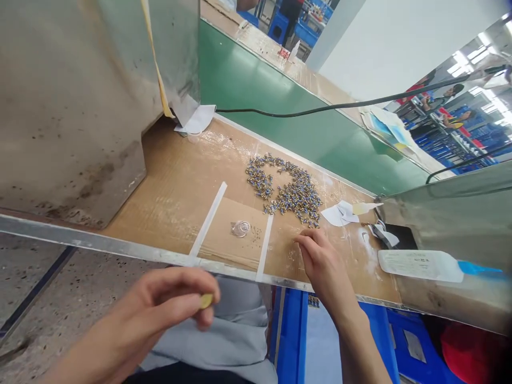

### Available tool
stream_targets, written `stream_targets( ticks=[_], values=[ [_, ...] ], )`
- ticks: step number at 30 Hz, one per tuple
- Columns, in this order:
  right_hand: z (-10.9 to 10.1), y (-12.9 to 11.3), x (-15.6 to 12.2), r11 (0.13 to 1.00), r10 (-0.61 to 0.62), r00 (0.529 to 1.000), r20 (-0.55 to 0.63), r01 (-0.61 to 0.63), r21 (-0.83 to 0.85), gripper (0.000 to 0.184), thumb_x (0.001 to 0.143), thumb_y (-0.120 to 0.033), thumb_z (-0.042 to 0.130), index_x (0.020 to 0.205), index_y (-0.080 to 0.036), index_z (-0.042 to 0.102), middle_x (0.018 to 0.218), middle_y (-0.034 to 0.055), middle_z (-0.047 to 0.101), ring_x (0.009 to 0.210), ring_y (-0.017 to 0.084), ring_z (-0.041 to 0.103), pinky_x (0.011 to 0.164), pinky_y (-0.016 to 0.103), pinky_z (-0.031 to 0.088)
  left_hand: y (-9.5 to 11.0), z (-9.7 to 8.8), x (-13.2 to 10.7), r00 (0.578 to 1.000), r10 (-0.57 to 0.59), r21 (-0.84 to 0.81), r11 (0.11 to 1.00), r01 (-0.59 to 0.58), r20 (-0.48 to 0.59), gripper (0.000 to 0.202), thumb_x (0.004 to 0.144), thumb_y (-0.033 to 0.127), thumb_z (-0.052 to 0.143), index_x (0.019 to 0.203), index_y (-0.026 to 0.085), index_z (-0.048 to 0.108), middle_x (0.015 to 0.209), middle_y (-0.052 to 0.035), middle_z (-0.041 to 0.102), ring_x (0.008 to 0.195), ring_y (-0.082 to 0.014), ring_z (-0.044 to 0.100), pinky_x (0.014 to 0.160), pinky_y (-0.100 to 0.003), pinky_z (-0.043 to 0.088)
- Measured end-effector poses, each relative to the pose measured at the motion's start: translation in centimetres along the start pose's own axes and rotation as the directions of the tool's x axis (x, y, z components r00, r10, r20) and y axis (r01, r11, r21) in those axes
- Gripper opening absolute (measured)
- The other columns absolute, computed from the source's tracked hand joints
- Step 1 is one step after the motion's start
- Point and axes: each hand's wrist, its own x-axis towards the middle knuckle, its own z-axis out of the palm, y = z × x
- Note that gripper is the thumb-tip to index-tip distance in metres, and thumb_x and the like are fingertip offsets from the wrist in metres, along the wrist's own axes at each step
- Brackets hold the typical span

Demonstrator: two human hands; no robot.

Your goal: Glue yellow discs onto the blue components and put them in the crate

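My left hand [164, 301] hangs in front of the bench edge, thumb and fingers closed on a small yellow piece [206, 301], its exact kind unclear. Over the bench, my right hand [326, 264] has thumb and forefinger pinched together, and whether something tiny sits between them is hidden. Just beyond it spreads a heap of small blue-and-gold metal parts [298, 194]. Between my hands, a small clear round dish [241, 229] rests on a cardboard pad [218, 250] taped down on both sides, with tiny dark bits scattered beside the dish.
A white bottle with a blue nozzle [420, 265] lies at the right. Near it are a folded white paper [340, 213] and a small yellowish bottle [366, 208]. A grey metal housing [72, 106] stands left, a green panel [272, 80] behind. Blue bins [294, 330] sit below the bench edge.
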Motion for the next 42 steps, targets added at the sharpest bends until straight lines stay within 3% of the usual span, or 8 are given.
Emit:
stream_targets(
  ticks=[6, 12, 17, 21, 25, 28, 32, 42],
  values=[
    [0.9, 0.6, -0.3, 0.998, -0.029, 1.000, -0.001, 0.029, 0.055, 0.026, 0.118, -0.022, 0.058, 0.118, -0.027, 0.083, 0.125, 0.0077, 0.080, 0.111, 0.025, 0.079, 0.095, 0.038, 0.062, -0.8, 3.6, 3.5, 0.993, -0.106, -0.186, 0.978, 0.096, -0.047, 0.034, 0.085, 0.048, 0.105, 0.105, 0.022, 0.097, 0.095, -0.0080, 0.089, 0.089, -0.0190, 0.082, 0.085, -0.023, 0.065],
    [2.6, 1.5, -0.8, 0.940, 0.138, 0.985, -0.100, -0.098, 0.326, 0.015, 0.114, -0.036, 0.074, 0.119, -0.033, 0.087, 0.124, 0.0035, 0.087, 0.115, 0.026, 0.083, 0.104, 0.041, 0.065, -0.4, 3.5, 4.0, 0.994, -0.106, -0.429, 0.897, 0.101, 0.013, 0.034, 0.082, 0.037, 0.111, 0.107, 0.019, 0.096, 0.107, -0.0062, 0.089, 0.082, -0.0132, 0.080, 0.083, -0.023, 0.070],
    [3.4, 2.0, -1.4, 0.874, 0.275, 0.944, -0.181, -0.167, 0.456, 0.014, 0.107, -0.043, 0.084, 0.109, -0.031, 0.091, 0.120, 0.0062, 0.087, 0.116, 0.028, 0.082, 0.106, 0.044, 0.065, -0.9, 3.0, 4.3, 0.996, -0.088, -0.468, 0.879, 0.090, 0.026, 0.030, 0.084, 0.033, 0.111, 0.105, 0.017, 0.097, 0.111, -0.0078, 0.090, 0.084, -0.0124, 0.082, 0.086, -0.021, 0.071],
    [4.0, 0.2, -1.5, 0.819, 0.324, 0.920, -0.221, -0.156, 0.553, 0.014, 0.104, -0.040, 0.087, 0.111, -0.029, 0.091, 0.120, 0.0077, 0.086, 0.117, 0.026, 0.080, 0.103, 0.041, 0.066, -1.2, 2.9, 4.4, 0.997, -0.074, -0.445, 0.892, 0.083, 0.038, 0.027, 0.087, 0.034, 0.108, 0.106, 0.018, 0.097, 0.114, -0.0087, 0.091, 0.089, -0.0133, 0.083, 0.089, -0.021, 0.071],
    [4.4, -3.2, -0.7, 0.731, 0.384, 0.900, -0.207, -0.160, 0.664, 0.017, 0.100, -0.037, 0.092, 0.114, -0.027, 0.090, 0.109, 0.0065, 0.088, 0.101, 0.024, 0.084, 0.090, 0.039, 0.070, -1.0, 2.8, 4.6, 0.999, -0.040, -0.397, 0.917, 0.048, 0.028, 0.027, 0.090, 0.037, 0.106, 0.106, 0.018, 0.096, 0.105, -0.0063, 0.089, 0.086, -0.0129, 0.082, 0.087, -0.020, 0.070],
    [4.3, -5.6, 0.5, 0.711, 0.336, 0.915, -0.224, -0.090, 0.697, 0.010, 0.101, -0.033, 0.091, 0.111, -0.029, 0.091, 0.106, 0.0046, 0.088, 0.095, 0.023, 0.084, 0.088, 0.038, 0.072, -0.8, 2.4, 4.9, 1.000, 0.009, -0.344, 0.939, -0.015, -0.017, 0.025, 0.092, 0.038, 0.104, 0.109, 0.021, 0.096, 0.100, -0.0045, 0.089, 0.087, -0.0135, 0.083, 0.088, -0.019, 0.068],
    [4.1, -7.8, 2.1, 0.770, 0.219, 0.942, -0.256, -0.006, 0.638, 0.009, 0.106, -0.029, 0.086, 0.113, -0.030, 0.091, 0.111, 0.0048, 0.090, 0.102, 0.024, 0.086, 0.095, 0.041, 0.073, -1.1, 1.8, 5.1, 0.996, 0.052, -0.322, 0.944, -0.073, -0.076, 0.026, 0.094, 0.038, 0.103, 0.113, 0.022, 0.096, 0.098, -0.0049, 0.090, 0.092, -0.0146, 0.083, 0.090, -0.018, 0.066],
    [5.1, -9.1, 3.5, 0.899, 0.011, 0.930, -0.368, 0.152, 0.410, 0.019, 0.112, -0.019, 0.077, 0.116, -0.032, 0.090, 0.121, 0.0042, 0.090, 0.112, 0.024, 0.088, 0.101, 0.041, 0.073, -1.0, 1.7, 5.5, 0.994, 0.099, -0.373, 0.921, -0.111, -0.052, 0.020, 0.098, 0.035, 0.099, 0.113, 0.022, 0.096, 0.098, -0.0044, 0.090, 0.092, -0.0146, 0.083, 0.091, -0.020, 0.065]
  ],
)
